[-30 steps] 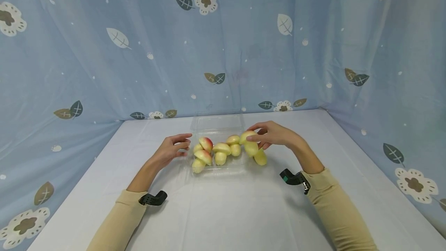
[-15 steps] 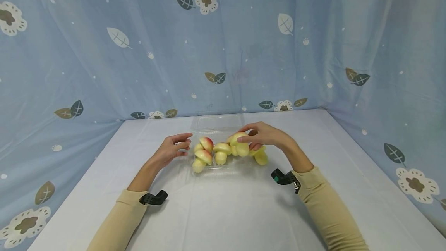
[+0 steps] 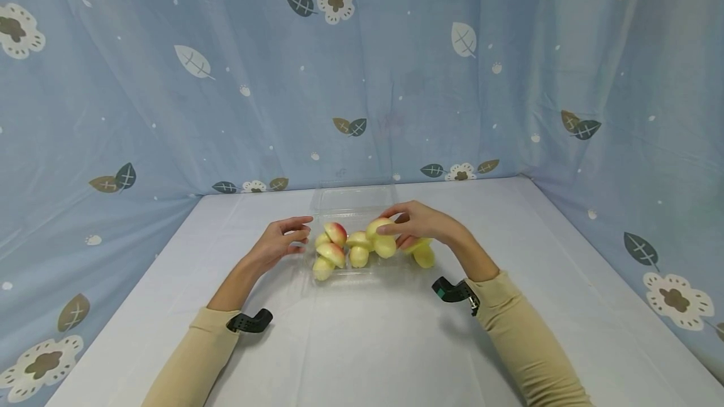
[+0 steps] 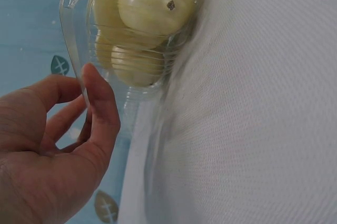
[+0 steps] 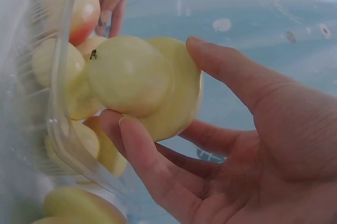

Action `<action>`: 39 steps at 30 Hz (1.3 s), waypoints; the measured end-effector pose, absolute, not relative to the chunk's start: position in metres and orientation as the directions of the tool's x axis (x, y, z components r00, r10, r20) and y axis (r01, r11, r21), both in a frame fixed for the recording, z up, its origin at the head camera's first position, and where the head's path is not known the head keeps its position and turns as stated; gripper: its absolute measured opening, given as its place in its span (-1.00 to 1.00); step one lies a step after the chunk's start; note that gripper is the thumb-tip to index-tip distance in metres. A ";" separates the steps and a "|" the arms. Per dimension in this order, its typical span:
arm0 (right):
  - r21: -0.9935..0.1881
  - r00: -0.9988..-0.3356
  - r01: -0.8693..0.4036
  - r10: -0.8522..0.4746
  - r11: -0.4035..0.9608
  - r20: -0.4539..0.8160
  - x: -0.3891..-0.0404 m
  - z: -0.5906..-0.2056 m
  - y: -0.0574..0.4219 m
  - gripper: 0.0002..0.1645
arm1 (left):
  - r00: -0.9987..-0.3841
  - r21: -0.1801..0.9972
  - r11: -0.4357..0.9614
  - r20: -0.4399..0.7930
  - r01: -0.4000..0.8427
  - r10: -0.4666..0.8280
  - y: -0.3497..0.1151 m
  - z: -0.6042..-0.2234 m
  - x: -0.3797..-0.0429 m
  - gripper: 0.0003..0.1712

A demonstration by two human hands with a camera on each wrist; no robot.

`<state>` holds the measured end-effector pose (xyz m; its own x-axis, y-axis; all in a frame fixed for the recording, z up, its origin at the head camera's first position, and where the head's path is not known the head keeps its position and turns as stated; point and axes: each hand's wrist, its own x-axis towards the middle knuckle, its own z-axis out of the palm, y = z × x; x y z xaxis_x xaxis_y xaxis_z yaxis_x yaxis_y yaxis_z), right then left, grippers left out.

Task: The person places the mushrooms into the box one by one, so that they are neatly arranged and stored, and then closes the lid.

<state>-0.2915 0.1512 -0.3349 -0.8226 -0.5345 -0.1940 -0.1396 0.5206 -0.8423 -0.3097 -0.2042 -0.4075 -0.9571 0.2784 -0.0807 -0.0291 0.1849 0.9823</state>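
My right hand (image 3: 418,222) pinches a yellow mushroom-shaped piece (image 5: 131,77) with a rounded cap and stem, by its cap, above the right part of a clear plastic box (image 3: 359,277). Several similar pieces lie in the box. Two with red-blushed caps are at the left, including the front-left mushroom-shaped piece (image 3: 323,267). Another mushroom-shaped piece (image 3: 359,256) lies near the middle. My left hand (image 3: 276,244) stays beside the box's left edge, fingers loosely bent, with the fingertips (image 4: 97,84) at the clear rim; how firmly they touch it cannot be told.
One more yellow mushroom-shaped piece (image 3: 423,256) lies right of the box on the white tabletop (image 3: 384,344). The box's clear lid (image 3: 355,198) is folded back behind it. A blue patterned curtain (image 3: 254,124) stands behind and around the table.
My right hand has moved left with the mushroom-shaped piece, from the box's right edge to over its inside. The piece left at the right now shows more. My left hand has stayed put.
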 end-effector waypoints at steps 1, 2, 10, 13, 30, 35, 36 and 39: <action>-0.844 -0.821 -0.137 -0.535 0.519 -0.196 -0.291 -0.336 0.150 -0.31 | -0.957 0.983 0.184 -0.082 -0.030 0.278 -0.204 -0.408 -0.310 -0.37; -0.845 -0.821 -0.133 -0.535 0.518 -0.199 -0.291 -0.336 0.149 -0.31 | -0.957 0.983 0.183 -0.083 -0.032 0.279 -0.204 -0.408 -0.310 -0.37; -0.836 -0.823 -0.122 -0.525 0.535 -0.216 -0.289 -0.339 0.141 -0.33 | -0.956 0.984 0.178 -0.077 -0.026 0.284 -0.204 -0.408 -0.310 -0.38; -0.828 -0.823 -0.126 -0.523 0.546 -0.220 -0.289 -0.341 0.138 -0.31 | -0.956 0.984 0.175 -0.072 -0.021 0.286 -0.204 -0.407 -0.309 -0.37; -0.847 -0.815 -0.089 -0.527 0.524 -0.241 -0.292 -0.353 0.121 -0.29 | -0.954 0.984 0.179 -0.066 -0.013 0.293 -0.203 -0.405 -0.307 -0.38; -0.850 -0.812 -0.091 -0.532 0.519 -0.238 -0.292 -0.356 0.117 -0.31 | -0.955 0.982 0.186 -0.066 -0.012 0.290 -0.204 -0.407 -0.308 -0.40; -0.851 -0.814 -0.090 -0.530 0.518 -0.237 -0.292 -0.356 0.116 -0.31 | -0.955 0.983 0.186 -0.067 -0.012 0.289 -0.204 -0.407 -0.309 -0.40; -0.853 -0.817 -0.086 -0.526 0.515 -0.235 -0.292 -0.357 0.115 -0.30 | -0.956 0.983 0.182 -0.067 -0.015 0.286 -0.204 -0.407 -0.309 -0.41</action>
<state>-0.2915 0.1149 -0.3568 -0.8173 -0.5260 -0.2350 -0.0859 0.5146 -0.8531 -0.3092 -0.2040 -0.4074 -0.9558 0.2863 -0.0673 -0.0148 0.1817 0.9832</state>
